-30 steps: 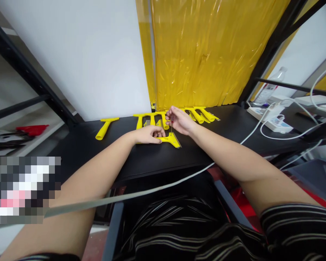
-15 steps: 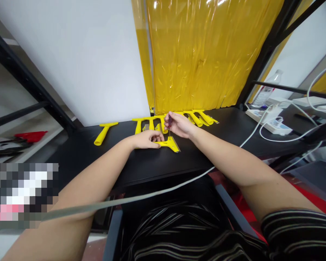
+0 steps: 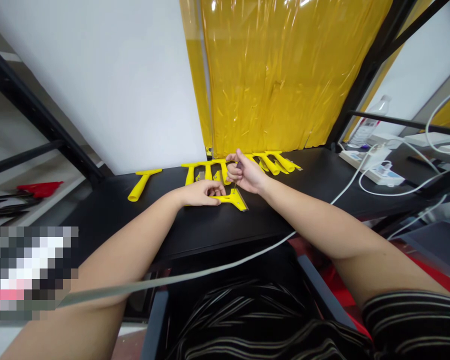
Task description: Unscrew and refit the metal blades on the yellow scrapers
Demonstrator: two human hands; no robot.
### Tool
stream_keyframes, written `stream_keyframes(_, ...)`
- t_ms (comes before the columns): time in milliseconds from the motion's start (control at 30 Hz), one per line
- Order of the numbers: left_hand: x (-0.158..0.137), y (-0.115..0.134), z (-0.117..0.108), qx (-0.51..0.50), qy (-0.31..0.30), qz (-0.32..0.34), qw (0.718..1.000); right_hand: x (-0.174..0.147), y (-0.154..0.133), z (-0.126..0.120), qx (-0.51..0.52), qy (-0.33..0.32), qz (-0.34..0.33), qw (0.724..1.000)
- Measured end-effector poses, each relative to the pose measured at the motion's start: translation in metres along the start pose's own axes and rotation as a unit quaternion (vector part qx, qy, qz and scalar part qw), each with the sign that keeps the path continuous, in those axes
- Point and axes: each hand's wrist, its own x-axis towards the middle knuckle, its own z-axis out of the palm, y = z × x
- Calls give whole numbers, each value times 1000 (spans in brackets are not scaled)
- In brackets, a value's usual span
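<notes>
My left hand (image 3: 204, 193) is closed round the handle of a yellow scraper (image 3: 232, 199), which lies on the black tabletop (image 3: 213, 227) with its blade end to the right. My right hand (image 3: 243, 172) is closed on a screwdriver (image 3: 235, 186). Its thin shaft points straight down onto the scraper's head, and most of its handle is hidden in my fingers. Behind my hands several more yellow scrapers (image 3: 283, 161) lie in a row along the back of the table. A lone yellow scraper handle (image 3: 142, 185) lies farther left.
A white cable (image 3: 247, 256) crosses in front of the table's front edge. On the right are white power strips (image 3: 378, 172) with cords and a clear plastic bottle (image 3: 369, 122). A black metal frame (image 3: 363, 80) and yellow plastic sheeting (image 3: 270, 80) stand behind.
The fingers of my right hand have shifted round the screwdriver's handle, covering more of it. My left hand and the scraper have stayed nearly in place.
</notes>
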Motion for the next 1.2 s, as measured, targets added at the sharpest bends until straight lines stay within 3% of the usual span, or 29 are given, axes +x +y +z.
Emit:
stream_keyframes(167,-2,3,-1,-6,-5,-1,1000,1,2,0,19,30,-54,998)
stream_keyframes(267,-2,3,-2,-6,-6,0,1000,3,0,-2,8,50,-37,998)
stream_keyframes(367,-1,2,-1,-9,-6,4,1000,2,1,-1,3,10,2,1000)
stream_keyframes(467,-1,1,-1,-12,-4,7,1000,0,2,1,14,-19,-12,1000)
stream_keyframes(567,-2,0,0,-10,-5,5,1000,-1,1,1,15,-2,-37,999)
stream_keyframes(667,-2,1,-1,-7,-7,4,1000,0,-1,1,2,17,-14,1000)
stream_keyframes(767,-2,3,-2,-2,-7,3,1000,-2,-2,3,3,-8,18,1000)
stream_keyframes(867,-2,3,-2,-2,-8,7,1000,-3,-1,4,13,-23,-12,1000)
stream_keyframes(967,-2,1,-2,-6,-10,8,1000,-2,0,2,9,11,-36,999)
stream_keyframes(1067,-2,0,-1,-10,-11,7,1000,1,-1,-1,-3,29,-9,1000)
stream_keyframes(1200,-2,-1,-1,-11,-14,14,1000,0,-4,-1,1,1,10,1000)
